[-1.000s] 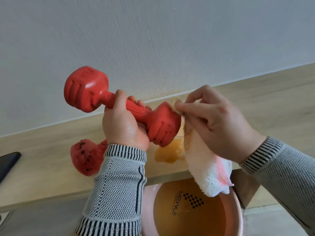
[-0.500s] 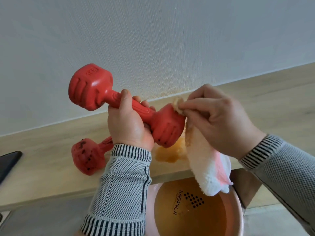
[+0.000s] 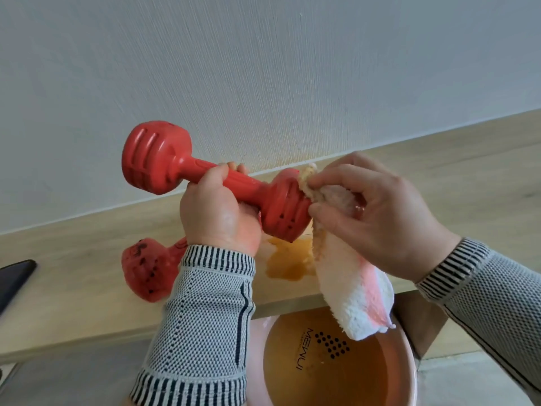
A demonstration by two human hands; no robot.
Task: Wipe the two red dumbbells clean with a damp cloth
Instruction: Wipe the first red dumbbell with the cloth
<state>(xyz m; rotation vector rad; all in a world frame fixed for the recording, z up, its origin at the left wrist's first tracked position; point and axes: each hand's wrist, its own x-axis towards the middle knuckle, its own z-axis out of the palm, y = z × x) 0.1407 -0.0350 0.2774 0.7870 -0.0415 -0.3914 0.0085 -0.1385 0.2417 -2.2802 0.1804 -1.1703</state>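
My left hand grips the handle of a red dumbbell and holds it in the air over the wooden shelf. My right hand pinches a white and pink damp cloth against the dumbbell's right head, which shows dark spots. The cloth's tip is stained yellow-brown and its lower end hangs over the basin. A second red dumbbell, speckled with dark marks, lies on the shelf behind my left wrist, partly hidden.
A brown puddle lies on the shelf under the raised dumbbell. Below the shelf edge stands a pink basin of brownish water. A dark flat object sits at the left edge. A white wall rises behind.
The raised dumbbell has rolled in my left hand, turning new faces of both heads toward me. My right hand's fingers shifted the cloth over the right head.
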